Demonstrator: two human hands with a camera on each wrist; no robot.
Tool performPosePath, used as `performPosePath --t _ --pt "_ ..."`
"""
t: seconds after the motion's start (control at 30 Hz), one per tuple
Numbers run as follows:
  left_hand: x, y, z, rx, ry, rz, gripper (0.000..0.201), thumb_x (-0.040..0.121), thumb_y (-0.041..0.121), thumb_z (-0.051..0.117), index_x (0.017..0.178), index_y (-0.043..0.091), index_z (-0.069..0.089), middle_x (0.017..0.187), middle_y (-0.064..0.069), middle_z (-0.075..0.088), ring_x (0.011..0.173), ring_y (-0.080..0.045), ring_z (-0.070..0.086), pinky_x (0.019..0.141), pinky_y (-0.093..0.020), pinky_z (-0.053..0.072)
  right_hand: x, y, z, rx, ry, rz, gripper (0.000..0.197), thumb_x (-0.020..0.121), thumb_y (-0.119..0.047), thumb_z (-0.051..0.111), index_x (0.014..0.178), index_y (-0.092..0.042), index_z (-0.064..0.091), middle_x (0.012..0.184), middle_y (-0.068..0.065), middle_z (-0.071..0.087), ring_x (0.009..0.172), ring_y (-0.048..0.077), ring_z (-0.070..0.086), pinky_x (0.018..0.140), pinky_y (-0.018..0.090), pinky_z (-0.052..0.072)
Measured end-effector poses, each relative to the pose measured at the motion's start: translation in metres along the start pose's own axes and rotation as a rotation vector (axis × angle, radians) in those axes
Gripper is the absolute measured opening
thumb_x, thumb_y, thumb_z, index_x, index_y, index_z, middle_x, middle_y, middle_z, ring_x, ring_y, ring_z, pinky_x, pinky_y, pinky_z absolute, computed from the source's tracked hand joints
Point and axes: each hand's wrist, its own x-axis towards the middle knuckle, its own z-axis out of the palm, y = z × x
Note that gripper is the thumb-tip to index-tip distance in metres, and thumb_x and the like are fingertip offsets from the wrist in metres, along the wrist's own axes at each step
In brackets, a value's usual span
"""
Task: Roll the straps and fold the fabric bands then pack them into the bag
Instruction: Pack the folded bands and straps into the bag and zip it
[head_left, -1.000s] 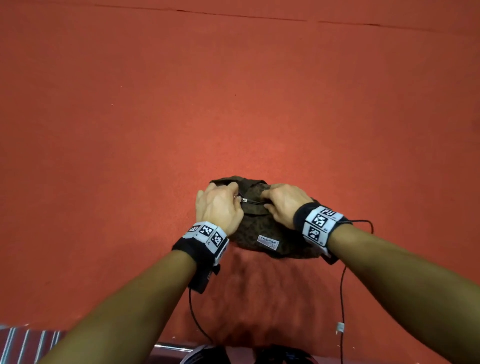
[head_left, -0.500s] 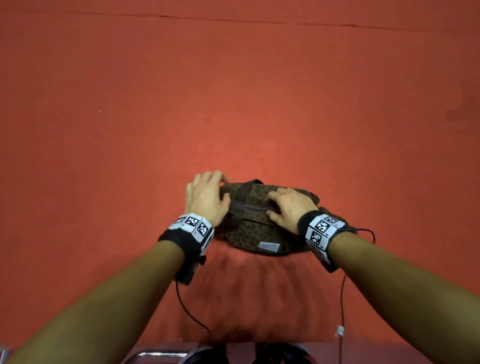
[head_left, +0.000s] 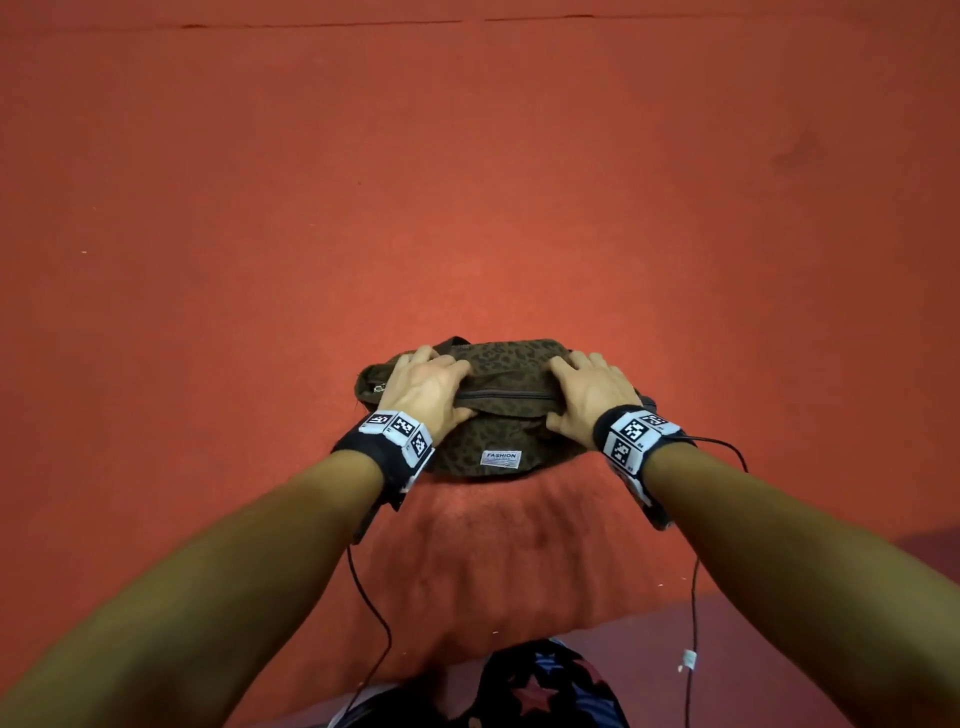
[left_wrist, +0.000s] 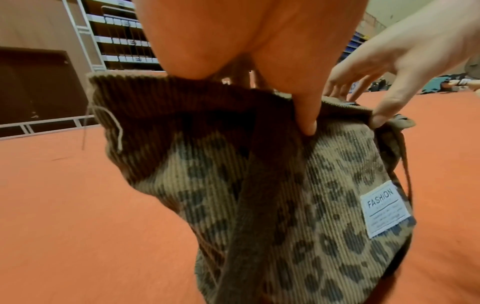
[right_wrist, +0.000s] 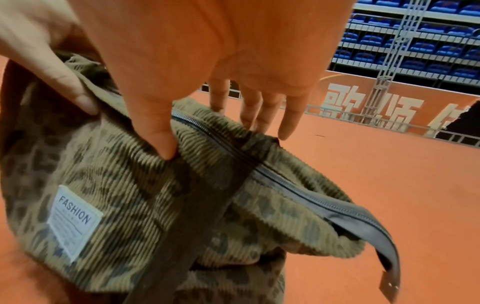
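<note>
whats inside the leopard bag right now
Nothing inside shows. The bag lies on the red floor with its zip closed, left hand and right hand holding its top. Whether straps or bands are packed cannot be seen.

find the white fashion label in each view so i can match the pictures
Head: white rectangular FASHION label, low centre on the leopard-print corduroy bag, between the wrists.
Left wrist: lower right.
Right wrist: lower left.
Shared landmark: the dark zip along the bag's top; hidden in the left wrist view.
</note>
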Motion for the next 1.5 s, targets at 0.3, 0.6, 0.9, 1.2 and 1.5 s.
performPosePath --t 0.3,0.6,0.9,1.2,1.5 --pt "-0.019 0.001 -0.032 -0.166 0.151 -0.248 0.020 0.093 0.044 0.065 0.097 0.025 0.071 0.082 0.001 0.056 0.096 -0.025 0.058 0.080 -0.036 0.045 0.008 -0.005 -0.023 -0.109 0.079 -0.234 0.039 0.092 -0.047 0.058 0.121 -0.021 0.059 0.115 0.000 0.062 0.111 0.027 0.058 0.086 0.037 0.047" --pt "-0.086 -0.038 -0.069 -0.193 0.291 -0.495 0.024 0.094 0.043 0.064 0.100 0.022 0.072 0.092 -0.006 0.067 0.098 -0.028 0.059 0.084 -0.036 0.043 0.024 -0.076 -0.067 -0.108 0.143 -0.446 0.032 0.097 -0.026 0.042 0.120 -0.030 0.064 0.106 0.008 0.073 0.100 0.035 0.067 0.076 0.037 0.051" --pt "-0.226 -0.160 -0.084 -0.238 0.411 -0.790 0.025 0.092 0.050 0.063 0.099 0.028 0.073 0.094 -0.006 0.070 0.097 -0.030 0.062 0.079 -0.037 0.048 0.047 -0.262 -0.076 -0.148 0.234 -0.779 0.025 0.103 -0.030 0.036 0.114 -0.021 0.057 0.108 0.004 0.064 0.103 0.032 0.059 0.077 0.039 0.045" --pt "-0.418 -0.278 -0.067 -0.351 0.592 -1.071 0.022 0.089 0.053 0.066 0.094 0.032 0.073 0.090 -0.002 0.070 0.092 -0.028 0.064 0.074 -0.035 0.048 0.011 -0.501 -0.060 -0.262 0.252 -1.059 0.029 0.105 -0.036 0.033 0.113 -0.023 0.057 0.110 0.000 0.069 0.102 0.031 0.060 0.074 0.034 0.035" --pt "-0.604 -0.347 -0.036 -0.298 0.847 -1.325 0.017 0.091 0.037 0.068 0.091 0.021 0.070 0.068 0.018 0.041 0.095 -0.026 0.057 0.091 -0.038 0.036 -0.057 -0.724 -0.016 -0.284 0.235 -1.355 0.023 0.102 -0.033 0.034 0.108 -0.022 0.054 0.104 0.000 0.068 0.097 0.031 0.059 0.070 0.036 0.037"
